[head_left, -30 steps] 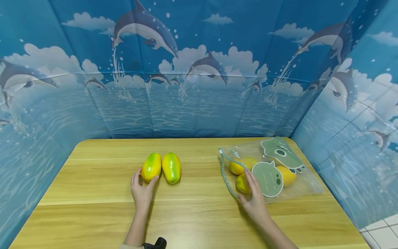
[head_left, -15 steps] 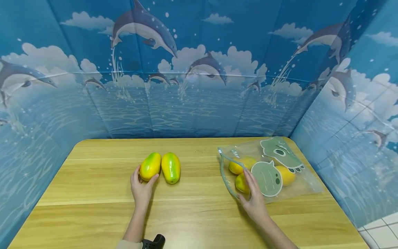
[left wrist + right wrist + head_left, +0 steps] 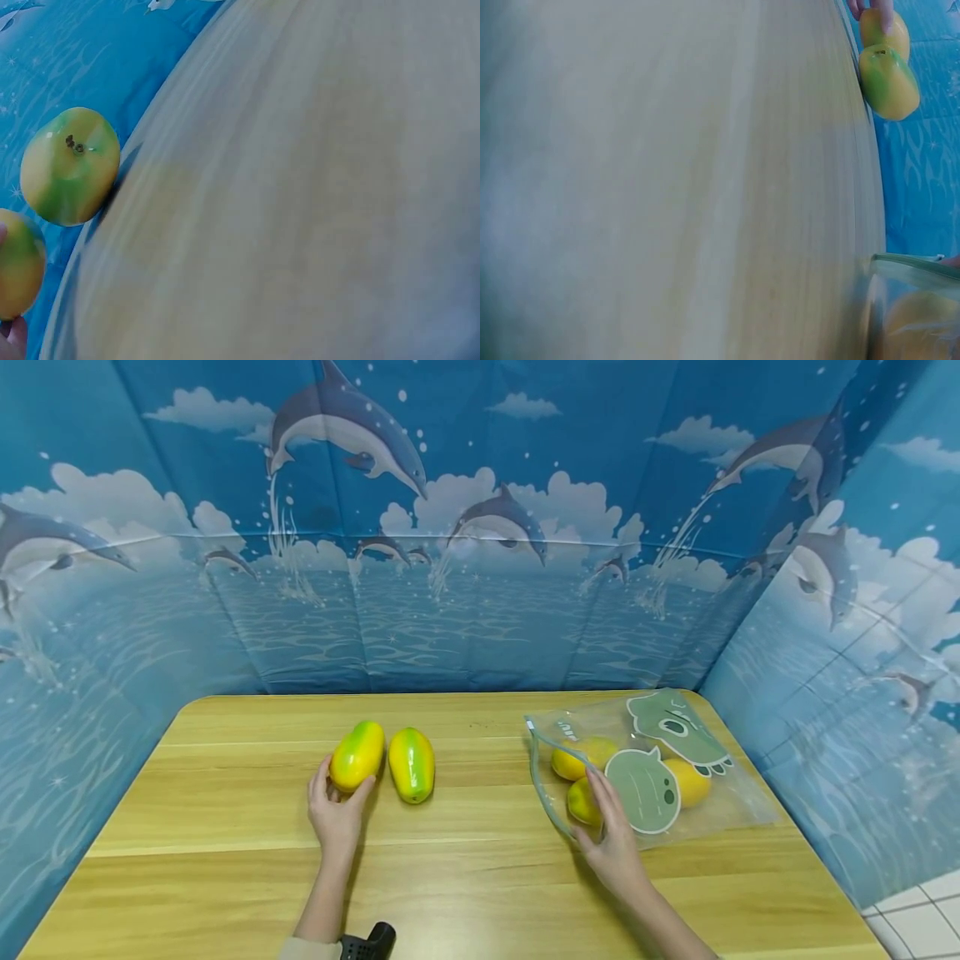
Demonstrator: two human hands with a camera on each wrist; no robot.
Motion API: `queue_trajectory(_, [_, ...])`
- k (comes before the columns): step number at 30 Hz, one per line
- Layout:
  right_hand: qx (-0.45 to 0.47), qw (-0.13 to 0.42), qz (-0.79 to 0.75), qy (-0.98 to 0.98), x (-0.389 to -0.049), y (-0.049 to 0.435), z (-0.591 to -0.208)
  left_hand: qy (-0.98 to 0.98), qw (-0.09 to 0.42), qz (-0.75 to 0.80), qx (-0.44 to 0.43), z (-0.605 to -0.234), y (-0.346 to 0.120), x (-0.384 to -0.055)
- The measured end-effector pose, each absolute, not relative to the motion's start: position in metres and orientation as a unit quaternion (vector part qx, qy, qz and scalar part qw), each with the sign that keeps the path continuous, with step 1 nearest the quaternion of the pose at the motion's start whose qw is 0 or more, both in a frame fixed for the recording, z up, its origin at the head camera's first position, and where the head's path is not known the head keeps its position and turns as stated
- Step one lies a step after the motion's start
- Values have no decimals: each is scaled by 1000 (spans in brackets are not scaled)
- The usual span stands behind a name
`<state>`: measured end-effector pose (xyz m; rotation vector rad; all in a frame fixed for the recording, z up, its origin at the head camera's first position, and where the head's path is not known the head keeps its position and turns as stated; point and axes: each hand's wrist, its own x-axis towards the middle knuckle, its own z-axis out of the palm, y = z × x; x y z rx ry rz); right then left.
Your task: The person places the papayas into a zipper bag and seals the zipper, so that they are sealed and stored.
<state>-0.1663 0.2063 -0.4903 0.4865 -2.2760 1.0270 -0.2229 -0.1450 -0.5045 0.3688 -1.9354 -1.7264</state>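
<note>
In the head view my left hand (image 3: 337, 810) grips the lower end of a yellow-green papaya (image 3: 357, 756), thumb on one side and fingers on the other. A second papaya (image 3: 412, 765) lies just right of it, upright along the table and untouched. My right hand (image 3: 615, 847) holds the mouth of a clear zip bag (image 3: 738, 802) with green cartoon prints. Inside the bag lie yellow fruits (image 3: 693, 782), partly hidden by the prints and my fingers. The left wrist view shows the held papaya (image 3: 19, 270) at its left edge, with only fingertips of the hand visible.
The wooden table (image 3: 480, 893) carries everything. A blue dolphin-printed cloth (image 3: 472, 627) hangs behind it and along the sides. White floor tiles (image 3: 926, 918) show at the lower right.
My left hand has shifted slightly left and away from me with the papaya, widening a small gap to the second one. My right hand and the bag have stayed put.
</note>
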Motion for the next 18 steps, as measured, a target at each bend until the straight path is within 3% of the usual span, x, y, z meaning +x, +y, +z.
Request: queue_trajectory(18, [170,278,390,-861,-164,207,-488,-727,217,-650,43,-436,-115,-204])
